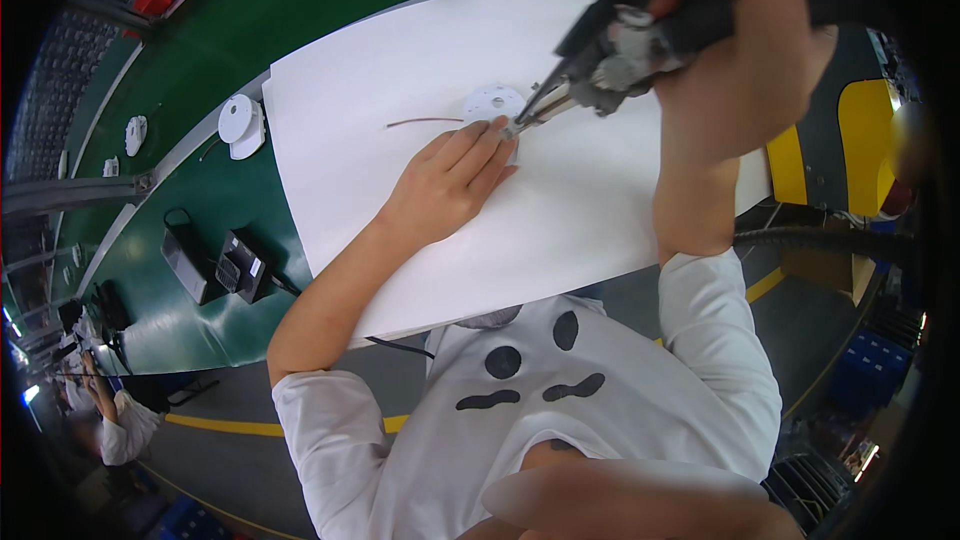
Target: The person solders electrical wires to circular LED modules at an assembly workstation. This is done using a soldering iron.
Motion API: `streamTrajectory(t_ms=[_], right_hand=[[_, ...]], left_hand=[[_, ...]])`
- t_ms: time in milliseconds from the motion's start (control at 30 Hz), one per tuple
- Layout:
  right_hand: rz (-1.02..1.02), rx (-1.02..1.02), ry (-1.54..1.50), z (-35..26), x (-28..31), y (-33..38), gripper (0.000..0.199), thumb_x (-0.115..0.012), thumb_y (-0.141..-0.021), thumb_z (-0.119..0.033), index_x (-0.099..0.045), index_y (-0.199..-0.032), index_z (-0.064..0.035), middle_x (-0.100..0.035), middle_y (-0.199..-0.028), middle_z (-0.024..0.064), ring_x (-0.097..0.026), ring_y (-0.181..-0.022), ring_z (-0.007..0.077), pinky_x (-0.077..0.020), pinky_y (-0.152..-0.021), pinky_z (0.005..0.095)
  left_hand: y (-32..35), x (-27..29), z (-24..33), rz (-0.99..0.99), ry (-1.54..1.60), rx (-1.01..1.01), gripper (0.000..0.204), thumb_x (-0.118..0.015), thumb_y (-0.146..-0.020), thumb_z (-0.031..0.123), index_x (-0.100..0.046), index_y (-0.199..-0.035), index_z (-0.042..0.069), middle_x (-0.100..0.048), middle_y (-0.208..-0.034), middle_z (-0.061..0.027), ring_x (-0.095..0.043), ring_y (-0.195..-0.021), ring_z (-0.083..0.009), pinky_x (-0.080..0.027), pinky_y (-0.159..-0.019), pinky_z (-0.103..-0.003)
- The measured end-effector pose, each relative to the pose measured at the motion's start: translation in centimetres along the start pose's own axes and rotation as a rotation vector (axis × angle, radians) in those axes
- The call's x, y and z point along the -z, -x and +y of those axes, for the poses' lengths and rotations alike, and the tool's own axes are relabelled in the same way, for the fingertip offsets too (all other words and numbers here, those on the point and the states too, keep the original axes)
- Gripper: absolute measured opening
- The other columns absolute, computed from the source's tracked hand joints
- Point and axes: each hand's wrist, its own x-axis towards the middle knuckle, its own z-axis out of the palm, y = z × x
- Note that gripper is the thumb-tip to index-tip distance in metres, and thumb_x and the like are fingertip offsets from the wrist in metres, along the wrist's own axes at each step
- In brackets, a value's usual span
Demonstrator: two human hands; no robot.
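Observation:
On a white sheet [400, 70], my left hand [445, 185] holds a white round plastic part [493, 97] steady, its fingers together at the near edge. A thin brown wire [425, 121] runs out from the part to the left. My right hand [745, 70] is wrapped round a dark power screwdriver [625, 50] with metal fittings. The tool slants down to the left, and its tip meets the part beside my left fingertips. My fingers hide the near side of the part, so the exact contact point cannot be made out.
Left of the sheet, a white round device [240, 125] stands on the green bench [190, 230], with a black box-shaped device [240, 265] nearer me. More white parts [136, 135] lie farther left. A yellow-and-black object [865, 145] is at the right. Another person [125, 430] sits at far left.

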Motion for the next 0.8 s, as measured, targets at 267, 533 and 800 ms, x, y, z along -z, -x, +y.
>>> streamTrajectory(t_ms=[267, 533, 800], right_hand=[[0.145, 0.371, 0.437, 1.5, 3.8, 0.2, 0.022, -0.050, -0.107, -0.010, -0.064, -0.111, 0.0071, -0.065, -0.081, 0.0110, -0.055, -0.061, 0.0103, -0.0460, -0.058, 0.0220], [0.080, 0.505, 0.673, 1.6, 3.4, 0.8, 0.019, -0.056, -0.104, -0.005, -0.062, -0.117, 0.0067, -0.063, -0.079, 0.0092, -0.056, -0.061, 0.0105, -0.0464, -0.059, 0.0224], [-0.171, 0.387, 0.229, 2.2, 3.9, -0.2, 0.019, -0.054, -0.105, -0.006, -0.062, -0.116, 0.0079, -0.062, -0.077, 0.0083, -0.055, -0.059, 0.0104, -0.0475, -0.058, 0.0224]], left_hand=[[-1.1, -0.5, -0.2, -0.046, 0.243, -0.001, 0.034, -0.079, -0.083, 0.010, -0.073, -0.116, 0.002, -0.066, -0.130, -0.0119, -0.065, -0.121, -0.0275, -0.059, -0.093, -0.037], [-1.1, -0.3, -0.2, -0.045, 0.158, -0.012, 0.032, -0.078, -0.085, 0.012, -0.074, -0.116, 0.006, -0.066, -0.128, -0.0113, -0.064, -0.122, -0.0270, -0.057, -0.088, -0.037], [-0.8, -0.2, -0.3, -0.088, 0.143, -0.022, 0.033, -0.074, -0.085, 0.010, -0.073, -0.117, 0.006, -0.065, -0.131, -0.0118, -0.062, -0.123, -0.0278, -0.056, -0.088, -0.036]])
